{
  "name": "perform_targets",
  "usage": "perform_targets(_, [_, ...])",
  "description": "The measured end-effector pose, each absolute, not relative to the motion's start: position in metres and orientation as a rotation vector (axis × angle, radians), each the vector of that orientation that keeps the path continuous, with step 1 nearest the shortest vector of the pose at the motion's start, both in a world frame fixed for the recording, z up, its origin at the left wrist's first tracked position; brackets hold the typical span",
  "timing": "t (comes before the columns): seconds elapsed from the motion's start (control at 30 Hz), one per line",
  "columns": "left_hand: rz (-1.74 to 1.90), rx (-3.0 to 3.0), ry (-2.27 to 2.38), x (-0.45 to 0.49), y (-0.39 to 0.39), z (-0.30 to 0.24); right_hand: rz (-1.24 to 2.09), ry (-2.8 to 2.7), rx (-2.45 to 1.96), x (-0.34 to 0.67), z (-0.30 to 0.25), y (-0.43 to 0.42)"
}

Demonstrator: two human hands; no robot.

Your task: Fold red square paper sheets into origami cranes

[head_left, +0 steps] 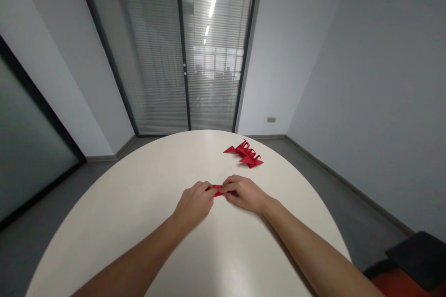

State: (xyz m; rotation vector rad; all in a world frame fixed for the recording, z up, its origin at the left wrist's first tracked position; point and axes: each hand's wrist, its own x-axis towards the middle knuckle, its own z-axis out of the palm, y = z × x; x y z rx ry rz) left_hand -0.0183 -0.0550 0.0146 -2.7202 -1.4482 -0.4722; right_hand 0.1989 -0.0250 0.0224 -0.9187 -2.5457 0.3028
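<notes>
A small piece of folded red paper (218, 190) lies low over the white table between my two hands. My left hand (196, 202) has its fingers closed on the paper's left end. At the right end, my right hand (245, 193) pinches the same paper with thumb and fingers. Only the strip between the hands shows; both ends are hidden by fingers. Beyond my right hand sits a cluster of several folded red paper cranes (248, 155), touching or overlapping one another, apart from my hands.
The round white table (139, 181) fills the space before me. Behind it stands a glass door (156, 55) with blinds. A wall socket (271, 120) is low on the far wall. At lower right is a chair (418, 260) with black and orange parts.
</notes>
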Motion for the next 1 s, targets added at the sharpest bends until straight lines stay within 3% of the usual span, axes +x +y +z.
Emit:
perform_targets(0.63, [-0.418, -2.715, -1.458, -0.004, -0.070, 0.011, 0.010, -2.628, -1.325, 0.192, 0.032, -0.042])
perform_targets(0.87, [-0.415, -2.727, -1.489, -0.005, -0.071, 0.016, 0.316, -2.666, -1.522, 0.190, 0.011, -0.045])
perform_targets(1.0, [-0.413, -2.719, -1.484, -0.005, -0.071, 0.016, 0.297, -2.572, -1.696, 0.196, 0.012, -0.042])
